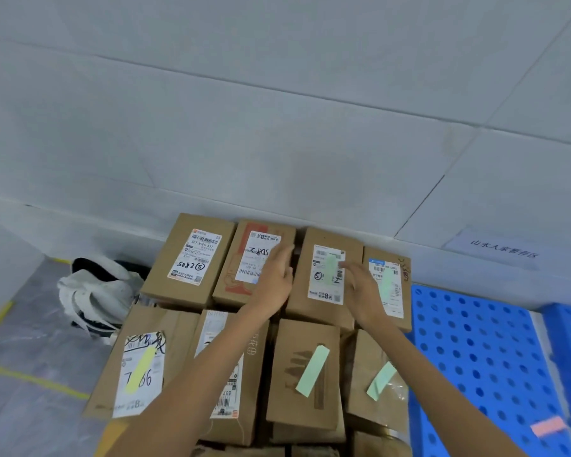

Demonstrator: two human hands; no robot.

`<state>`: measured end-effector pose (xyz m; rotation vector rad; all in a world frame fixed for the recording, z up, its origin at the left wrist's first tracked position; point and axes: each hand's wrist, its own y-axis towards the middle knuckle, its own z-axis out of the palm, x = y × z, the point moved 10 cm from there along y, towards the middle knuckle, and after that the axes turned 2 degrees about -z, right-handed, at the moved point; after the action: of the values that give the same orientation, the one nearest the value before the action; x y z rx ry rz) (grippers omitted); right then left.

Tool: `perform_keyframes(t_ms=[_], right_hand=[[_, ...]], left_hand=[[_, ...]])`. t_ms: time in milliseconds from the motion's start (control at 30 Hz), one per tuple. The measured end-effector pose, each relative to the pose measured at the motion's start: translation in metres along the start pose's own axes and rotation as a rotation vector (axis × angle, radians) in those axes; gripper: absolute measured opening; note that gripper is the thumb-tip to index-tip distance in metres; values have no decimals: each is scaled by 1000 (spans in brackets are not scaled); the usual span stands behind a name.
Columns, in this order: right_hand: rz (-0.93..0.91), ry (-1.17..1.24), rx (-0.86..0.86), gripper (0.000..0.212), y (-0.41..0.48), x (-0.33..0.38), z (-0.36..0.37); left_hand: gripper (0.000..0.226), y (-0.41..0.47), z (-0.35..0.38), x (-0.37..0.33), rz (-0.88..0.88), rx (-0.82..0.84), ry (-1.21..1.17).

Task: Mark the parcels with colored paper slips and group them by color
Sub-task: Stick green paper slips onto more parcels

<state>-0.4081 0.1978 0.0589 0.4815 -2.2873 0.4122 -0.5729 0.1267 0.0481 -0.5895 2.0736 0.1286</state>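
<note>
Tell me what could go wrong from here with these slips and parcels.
1. The green slip on the front right parcel lies askew near its edge; it may slide off.
2. The back left parcel shows no slip and could be missed.
3. The parcel with the yellow slip sits in the same cluster as green-marked ones; groups might get mixed.

brown cardboard parcels [302,374] in two rows — green slips [312,371] on several

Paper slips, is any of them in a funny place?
Yes. What looks like a pink slip lies alone on the blue pallet, not on any parcel. The yellow slip, by contrast, sits on the front-left parcel, only slanted.
</note>
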Motion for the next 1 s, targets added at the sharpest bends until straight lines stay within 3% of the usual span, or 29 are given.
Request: perform_keyframes(t_ms=[100, 233, 333, 533, 667, 900, 1000], right_hand=[[-58, 127, 109, 38, 9, 43, 29], [145, 149, 420, 38, 14, 69, 102], [218, 89, 491, 45, 14, 66, 130], [326, 337, 390, 58, 25, 58, 124], [275, 489, 327, 50, 23, 73, 87], [0, 739, 164, 43, -25, 114, -34], [-201, 637, 13, 40, -62, 116, -114]], left_hand=[[45, 1, -51, 38, -81, -230, 95], [45, -2, -60, 86, -120, -148, 271], [47, -6, -59, 86, -70, -174, 341], [40, 1, -86, 81, -156, -264, 190], [38, -9, -117, 42, -96, -359, -59], [52, -69, -146, -81, 151, -404, -250], [45, -108, -128, -145, 212, -398, -287]])
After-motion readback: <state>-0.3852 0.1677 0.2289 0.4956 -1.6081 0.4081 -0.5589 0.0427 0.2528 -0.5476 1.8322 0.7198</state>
